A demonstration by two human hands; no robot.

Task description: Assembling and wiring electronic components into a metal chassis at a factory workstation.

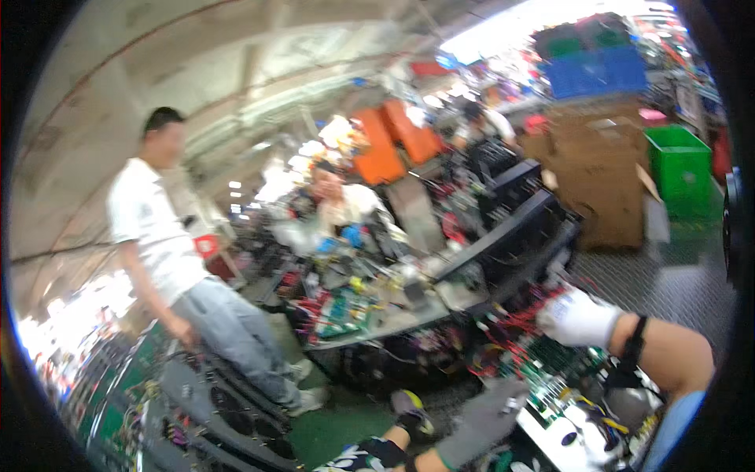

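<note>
My right hand point(580, 318), in a white glove with a black strap farther up the forearm, is closed at a bundle of red wires point(515, 318). The wires run from its fingers down to the left. My left hand point(484, 423), in a grey glove, is lower down, its fingers bent together beside a white panel point(543, 431). A small pale spot shows at its fingertips, too blurred to name. Between and below the hands lie green circuit boards point(552, 355) and loose parts.
A bench point(393, 329) ahead holds boards and dark casings point(511, 236). A person in white point(157, 212) stands at left beside dark panels point(204, 401); others sit beyond the bench. A cardboard box point(595, 177) and a green bin point(680, 177) stand at right. A shoe point(413, 411) shows below.
</note>
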